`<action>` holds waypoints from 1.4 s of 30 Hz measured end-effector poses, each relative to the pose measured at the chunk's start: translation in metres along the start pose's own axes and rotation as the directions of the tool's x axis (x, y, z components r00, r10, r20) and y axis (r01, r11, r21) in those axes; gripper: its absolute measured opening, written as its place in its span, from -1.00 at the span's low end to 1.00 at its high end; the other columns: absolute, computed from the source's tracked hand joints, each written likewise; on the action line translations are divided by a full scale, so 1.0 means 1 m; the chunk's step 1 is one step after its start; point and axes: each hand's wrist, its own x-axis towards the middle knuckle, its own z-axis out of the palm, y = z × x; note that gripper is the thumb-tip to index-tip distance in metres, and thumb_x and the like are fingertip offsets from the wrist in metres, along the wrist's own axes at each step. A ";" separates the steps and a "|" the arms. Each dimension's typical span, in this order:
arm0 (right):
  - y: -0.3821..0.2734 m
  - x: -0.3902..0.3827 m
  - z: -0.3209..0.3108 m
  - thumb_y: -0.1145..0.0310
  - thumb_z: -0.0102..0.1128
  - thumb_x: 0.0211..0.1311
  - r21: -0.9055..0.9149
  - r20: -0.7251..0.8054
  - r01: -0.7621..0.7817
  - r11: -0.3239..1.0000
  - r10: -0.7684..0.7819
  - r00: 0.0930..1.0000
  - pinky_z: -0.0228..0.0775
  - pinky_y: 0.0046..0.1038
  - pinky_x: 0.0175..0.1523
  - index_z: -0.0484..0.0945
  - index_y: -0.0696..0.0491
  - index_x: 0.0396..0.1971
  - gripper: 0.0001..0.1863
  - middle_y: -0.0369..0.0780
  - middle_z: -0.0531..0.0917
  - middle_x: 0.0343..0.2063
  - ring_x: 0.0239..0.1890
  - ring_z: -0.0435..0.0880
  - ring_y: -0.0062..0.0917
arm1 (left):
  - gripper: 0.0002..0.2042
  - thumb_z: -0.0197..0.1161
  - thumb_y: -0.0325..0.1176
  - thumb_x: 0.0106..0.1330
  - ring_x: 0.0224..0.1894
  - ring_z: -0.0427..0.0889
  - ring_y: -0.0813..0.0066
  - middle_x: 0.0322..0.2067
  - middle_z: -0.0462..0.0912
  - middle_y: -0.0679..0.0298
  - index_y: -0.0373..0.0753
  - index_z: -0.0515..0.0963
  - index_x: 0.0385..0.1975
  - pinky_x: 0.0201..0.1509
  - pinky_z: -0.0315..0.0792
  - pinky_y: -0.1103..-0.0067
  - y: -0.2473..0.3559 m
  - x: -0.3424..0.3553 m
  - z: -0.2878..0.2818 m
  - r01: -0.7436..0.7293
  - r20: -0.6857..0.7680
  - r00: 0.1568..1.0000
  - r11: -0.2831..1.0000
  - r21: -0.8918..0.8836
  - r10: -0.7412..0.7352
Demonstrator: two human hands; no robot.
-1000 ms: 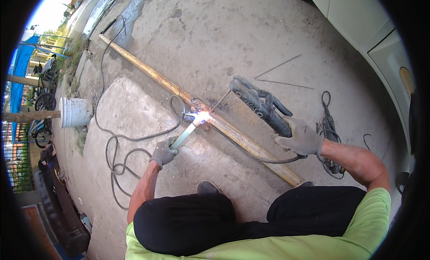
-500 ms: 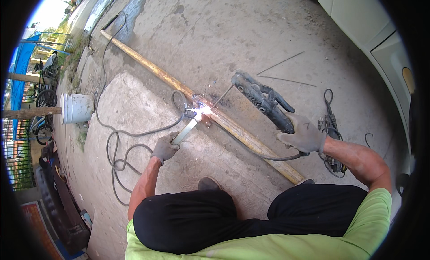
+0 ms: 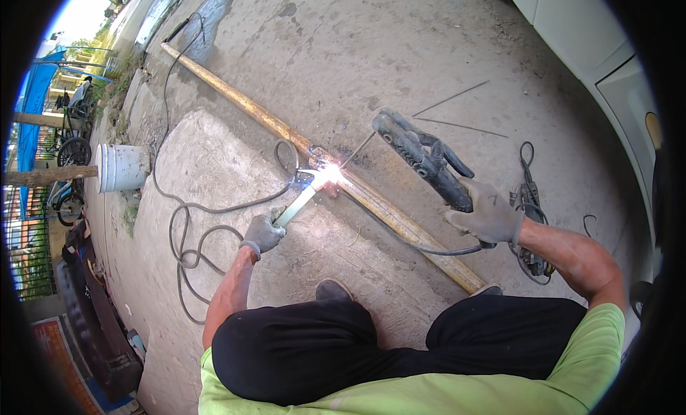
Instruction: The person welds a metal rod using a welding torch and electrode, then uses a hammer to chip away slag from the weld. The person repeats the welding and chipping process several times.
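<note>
The floor (image 3: 400, 51) is rough gray concrete outdoors, with a paler patch (image 3: 189, 147) on the left. A long, rusty yellow pipe (image 3: 396, 219) lies slanting across it, from far off on the left to just beside the right shoe (image 3: 488, 291). A black cable (image 3: 221, 213) loops over the pale patch. Two thin sticks (image 3: 461, 127) and a tangle of dark cord (image 3: 532, 201) lie past the pipe, near a whitish vehicle (image 3: 564, 29). Off to the left are a white bucket (image 3: 127, 168), bikes (image 3: 75, 152) and a blue sheet (image 3: 32, 104).

The gloved left hand (image 3: 263, 233) is closed around a pale flat strip (image 3: 296, 206). Its far end reaches a bright glow (image 3: 329, 175) at the pipe. The gloved right hand (image 3: 491, 211) is wrapped around a black holder (image 3: 418, 158), and the holder's thin rod (image 3: 357, 150) points down into the glow.

Since one second ago, little has changed. Both hands keep the same grip, and the glow stays around the same place on the pipe. The pipe's far end and the bucket sit a bit higher in the view.

A red board (image 3: 57, 343) at the lower left is too blurry to read.
</note>
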 end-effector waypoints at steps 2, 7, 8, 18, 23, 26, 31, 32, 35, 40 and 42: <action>-0.001 0.001 -0.001 0.15 0.45 0.26 -0.001 0.007 0.003 1.000 -0.003 1.000 0.52 -0.22 -0.07 0.61 0.27 -0.10 -0.54 -0.02 0.66 -0.38 -0.28 0.69 -0.31 | -0.39 0.44 -0.34 0.22 -0.28 0.85 0.24 -0.25 0.84 -0.04 -0.19 0.63 0.36 -0.09 0.68 0.34 0.000 -0.003 0.000 -0.059 -0.033 0.998 0.998 0.023 0.060; -0.009 0.000 -0.003 0.19 0.45 0.27 0.051 0.037 -0.044 0.998 0.042 0.998 0.54 -0.29 -0.14 0.61 0.25 -0.14 -0.59 -0.10 0.66 -0.42 -0.34 0.70 -0.43 | -0.40 0.43 -0.34 0.24 -0.30 0.84 0.25 -0.26 0.84 -0.02 -0.18 0.64 0.36 -0.11 0.68 0.35 0.006 -0.003 -0.004 0.091 0.035 0.995 0.996 -0.023 -0.090; -0.006 0.001 -0.002 0.20 0.45 0.27 0.036 0.022 -0.020 0.999 0.019 1.000 0.54 -0.30 -0.15 0.61 0.25 -0.15 -0.60 -0.11 0.66 -0.43 -0.36 0.70 -0.45 | -0.40 0.43 -0.34 0.24 -0.31 0.84 0.25 -0.26 0.84 -0.02 -0.18 0.64 0.36 -0.11 0.68 0.35 0.009 -0.003 -0.004 0.083 0.040 0.996 0.997 -0.012 -0.082; -0.003 0.001 -0.002 0.20 0.46 0.26 -0.002 0.020 -0.003 1.000 0.003 1.000 0.56 -0.29 -0.14 0.62 0.27 -0.07 -0.55 -0.11 0.67 -0.42 -0.36 0.71 -0.42 | -0.39 0.40 -0.41 0.22 -0.09 0.84 0.23 -0.05 0.85 -0.01 -0.16 0.64 0.37 0.08 0.66 0.39 0.029 -0.011 -0.011 0.102 0.051 0.994 0.993 -0.056 -0.099; -0.007 0.000 -0.003 0.20 0.46 0.26 0.011 0.035 -0.033 0.999 0.033 0.999 0.56 -0.28 -0.11 0.62 0.28 -0.04 -0.54 -0.10 0.68 -0.41 -0.33 0.71 -0.40 | -0.38 0.41 -0.41 0.22 0.07 0.84 0.14 0.03 0.84 -0.05 -0.19 0.62 0.38 0.22 0.63 0.40 0.029 -0.008 -0.011 0.120 0.051 0.991 0.993 0.000 -0.120; -0.010 0.000 -0.004 0.19 0.46 0.26 -0.007 0.033 -0.033 0.999 0.034 0.999 0.55 -0.27 -0.09 0.62 0.28 -0.05 -0.53 -0.09 0.68 -0.40 -0.32 0.70 -0.38 | -0.38 0.41 -0.40 0.23 0.06 0.84 0.12 0.02 0.84 -0.05 -0.19 0.62 0.38 0.22 0.63 0.40 0.012 -0.005 -0.005 0.071 0.030 0.997 0.997 -0.021 -0.071; -0.008 0.000 -0.004 0.16 0.43 0.25 -0.030 0.025 -0.007 1.000 0.008 1.000 0.51 -0.25 -0.09 0.62 0.27 -0.06 -0.52 -0.05 0.65 -0.40 -0.31 0.68 -0.35 | -0.38 0.43 -0.38 0.24 -0.03 0.85 0.21 -0.02 0.85 -0.04 -0.19 0.61 0.39 0.14 0.66 0.42 0.007 -0.002 -0.003 0.083 0.041 0.996 0.996 -0.015 -0.083; -0.009 0.000 -0.004 0.15 0.43 0.25 -0.033 0.024 -0.010 0.999 0.011 1.000 0.51 -0.24 -0.09 0.62 0.27 -0.07 -0.52 -0.05 0.65 -0.40 -0.31 0.67 -0.34 | -0.38 0.43 -0.38 0.23 -0.05 0.85 0.23 -0.03 0.85 -0.03 -0.19 0.61 0.39 0.12 0.66 0.43 0.013 -0.004 -0.006 0.109 0.054 0.993 0.994 -0.023 -0.108; -0.008 -0.001 -0.005 0.15 0.42 0.25 -0.031 0.038 -0.029 0.999 0.030 0.999 0.51 -0.24 -0.09 0.61 0.27 -0.09 -0.53 -0.04 0.65 -0.40 -0.32 0.67 -0.33 | -0.37 0.43 -0.38 0.23 -0.08 0.84 0.30 -0.04 0.85 -0.02 -0.19 0.61 0.39 0.09 0.67 0.44 0.038 -0.012 -0.013 0.143 0.078 0.987 0.989 -0.039 -0.139; -0.010 -0.001 -0.005 0.15 0.43 0.24 0.000 0.040 -0.037 0.999 0.037 0.999 0.52 -0.22 -0.07 0.62 0.26 -0.10 -0.54 -0.02 0.67 -0.38 -0.30 0.70 -0.30 | -0.37 0.42 -0.39 0.23 -0.09 0.84 0.31 -0.04 0.86 -0.01 -0.18 0.62 0.39 0.07 0.67 0.43 0.017 -0.009 -0.007 0.073 0.029 0.997 0.997 -0.040 -0.072; -0.009 -0.002 -0.005 0.15 0.43 0.24 0.004 0.034 -0.027 1.000 0.027 0.999 0.53 -0.21 -0.06 0.62 0.26 -0.09 -0.53 0.00 0.68 -0.37 -0.29 0.71 -0.28 | -0.37 0.42 -0.39 0.22 -0.09 0.84 0.31 -0.04 0.86 -0.01 -0.18 0.62 0.39 0.07 0.67 0.43 0.021 -0.008 -0.007 0.079 0.036 0.996 0.996 -0.040 -0.078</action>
